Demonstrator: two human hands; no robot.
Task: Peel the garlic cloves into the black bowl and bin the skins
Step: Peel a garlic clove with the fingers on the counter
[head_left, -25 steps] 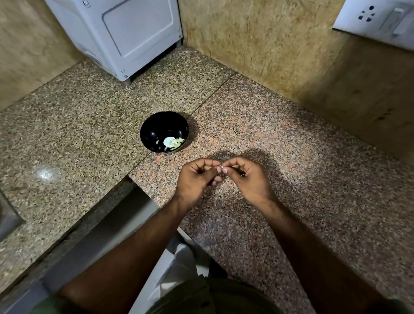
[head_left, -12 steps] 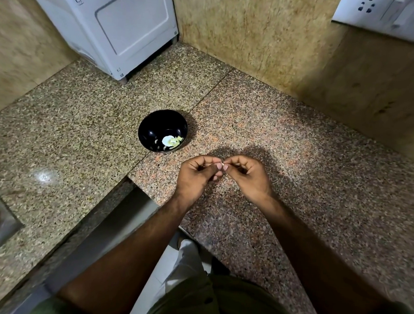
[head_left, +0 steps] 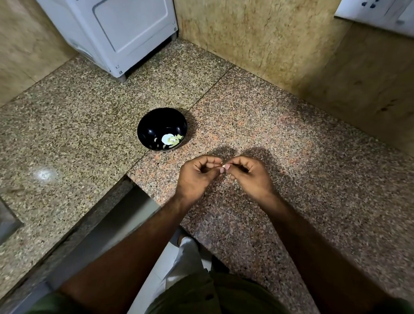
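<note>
Nearest to me, both forearms reach forward over the front edge of the worktop (head_left: 322,164), a speckled granite slab that turns an inside corner just left of my wrists.

My left hand (head_left: 197,175) and right hand (head_left: 250,176) meet fingertip to fingertip above the worktop, near its front edge. Fingers and thumbs of both hands are curled inward. Between them I see a small pale speck, which I take to be the garlic clove (head_left: 223,166); both hands pinch it. It is too small to tell how much skin remains on it.

Step in hand, as I judge it: peeling one clove, with the skin being picked away by the fingertips.

Next move, as I judge it:
1. Free the remaining skin with a fine pinch and pull.
2. Carry the bare clove a short way forward and left, and drop it into the black bowl (head_left: 152,126).
3. Keep the skin apart for the bin. No bin is in view, so I cannot plan that path.

The black bowl stands just beyond my left hand, beside the seam between the two slabs. It holds pale pieces (head_left: 171,139) at its bottom; whether all are peeled cloves I cannot tell.

Farther back, a white appliance (head_left: 107,22) stands at the rear left of the worktop. A switch and socket plate (head_left: 391,15) sits on the wall at the far right.

Writing: I can read no brand, label or text anywhere. A small mark on the appliance's top corner is not legible.
</note>
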